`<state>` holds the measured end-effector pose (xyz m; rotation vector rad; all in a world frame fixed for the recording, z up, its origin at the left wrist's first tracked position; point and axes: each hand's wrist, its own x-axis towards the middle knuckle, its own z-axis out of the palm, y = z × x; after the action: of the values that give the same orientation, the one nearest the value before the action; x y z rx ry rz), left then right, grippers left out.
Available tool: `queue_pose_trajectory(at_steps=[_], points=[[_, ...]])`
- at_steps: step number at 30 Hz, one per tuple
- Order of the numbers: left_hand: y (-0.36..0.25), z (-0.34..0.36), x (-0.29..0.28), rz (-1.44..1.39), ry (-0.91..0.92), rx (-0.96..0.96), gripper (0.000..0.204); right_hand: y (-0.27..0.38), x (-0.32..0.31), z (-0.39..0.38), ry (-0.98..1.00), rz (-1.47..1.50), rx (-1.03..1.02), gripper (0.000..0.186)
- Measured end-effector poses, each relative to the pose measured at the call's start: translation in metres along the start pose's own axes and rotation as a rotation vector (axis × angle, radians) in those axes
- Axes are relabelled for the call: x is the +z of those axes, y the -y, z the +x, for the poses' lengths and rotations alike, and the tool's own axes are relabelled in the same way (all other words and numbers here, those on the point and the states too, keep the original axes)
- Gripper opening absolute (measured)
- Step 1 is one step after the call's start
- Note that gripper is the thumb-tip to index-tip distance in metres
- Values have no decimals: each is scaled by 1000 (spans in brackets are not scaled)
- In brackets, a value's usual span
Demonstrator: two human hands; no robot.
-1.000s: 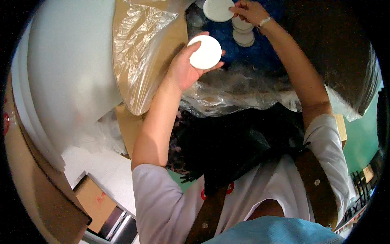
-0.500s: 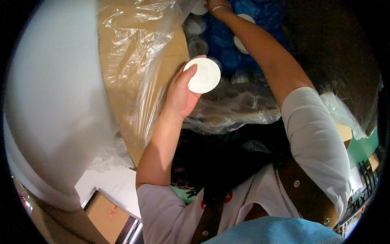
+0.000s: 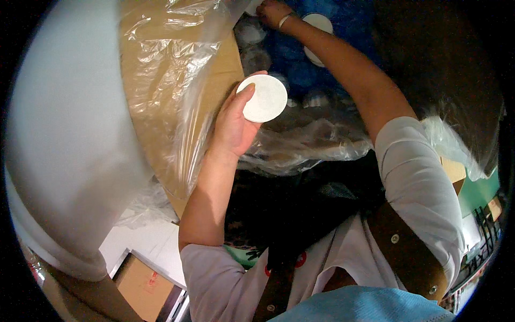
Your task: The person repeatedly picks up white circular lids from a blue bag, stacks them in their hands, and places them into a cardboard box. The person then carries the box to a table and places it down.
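Observation:
A white round lid [image 3: 268, 102] lies face up in my left hand [image 3: 234, 126], the thumb pressed on its top and the fingers underneath. Whether a jar is joined below it is hidden. Farther off, at the top edge, my right hand [image 3: 274, 13] has its fingers curled at the rim of another white round lid [image 3: 254, 6], which is partly cut off by the picture's edge. Beneath that arm, more white round lids [image 3: 318, 22] rest on blue plastic film [image 3: 289, 53]. Clear round containers [image 3: 252, 32] stand along the left side of the film.
Clear plastic sheeting [image 3: 177, 64] drapes over a brown cardboard flap [image 3: 230, 64] on the left and along the near edge [image 3: 316, 147]. A large pale curved surface [image 3: 75, 107] fills the far left. Low on the left sits a cardboard box [image 3: 142, 284].
The view has shifted slightly. My right hand has moved a little left along the far lid. My left hand keeps its hold on the white lid.

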<state>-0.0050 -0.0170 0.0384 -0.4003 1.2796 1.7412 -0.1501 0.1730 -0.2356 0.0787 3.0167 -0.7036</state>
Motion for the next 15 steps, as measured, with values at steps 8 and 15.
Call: queue_pose_trajectory(at_steps=[8,15], points=[[2,2,-1,11,-2,8,40,25,-40,-9,93,2,-151,16],[4,1,-4,-5,-1,21,40,17,-127,-90,15,77,-166,20]])
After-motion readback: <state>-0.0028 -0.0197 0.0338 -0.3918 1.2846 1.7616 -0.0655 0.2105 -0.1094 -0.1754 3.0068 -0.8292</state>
